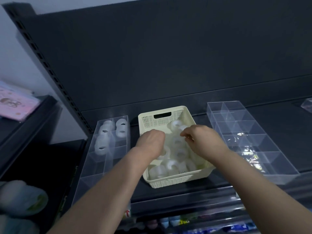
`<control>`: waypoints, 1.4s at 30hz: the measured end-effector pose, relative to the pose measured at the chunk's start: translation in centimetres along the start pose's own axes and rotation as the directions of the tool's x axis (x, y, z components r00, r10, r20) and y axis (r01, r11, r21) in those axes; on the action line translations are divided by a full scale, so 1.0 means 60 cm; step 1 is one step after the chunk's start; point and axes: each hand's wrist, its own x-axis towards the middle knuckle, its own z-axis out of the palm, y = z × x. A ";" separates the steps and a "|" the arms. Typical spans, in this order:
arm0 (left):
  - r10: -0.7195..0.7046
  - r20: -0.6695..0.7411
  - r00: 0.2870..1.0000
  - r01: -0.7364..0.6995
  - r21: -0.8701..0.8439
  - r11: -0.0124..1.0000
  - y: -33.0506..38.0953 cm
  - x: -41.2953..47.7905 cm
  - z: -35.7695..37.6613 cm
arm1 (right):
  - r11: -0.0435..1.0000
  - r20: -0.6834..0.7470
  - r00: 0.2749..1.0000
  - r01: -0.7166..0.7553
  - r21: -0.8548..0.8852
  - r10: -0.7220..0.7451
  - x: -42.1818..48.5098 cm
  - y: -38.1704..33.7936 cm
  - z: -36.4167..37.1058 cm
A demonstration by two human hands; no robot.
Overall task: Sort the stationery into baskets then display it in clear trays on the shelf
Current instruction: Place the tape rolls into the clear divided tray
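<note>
A cream plastic basket (160, 122) stands on the dark shelf, filled with several white tape rolls (170, 166). Both hands are inside it. My left hand (150, 141) reaches down among the rolls with its fingers curled and hidden from view. My right hand (200, 137) pinches a tape roll (176, 125) near the basket's back wall. To the left lies a clear divided tray (99, 166) with several tape rolls (104, 130) in its far compartments. Another clear divided tray (249, 130) lies to the right, holding nothing.
The dark shelf back panel (168, 56) rises behind the basket. A slotted upright (50, 71) runs along the left. Pink packets (15, 102) lie on the neighbouring shelf at left. Blurred rolls (23, 198) sit at lower left, and colourful goods (177, 222) fill the shelf below.
</note>
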 end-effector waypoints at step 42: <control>-0.323 -0.369 0.871 0.150 -0.427 0.892 -0.288 -0.068 0.011 | 0.972 -0.091 0.990 0.125 0.197 -0.109 0.128 -0.252 0.046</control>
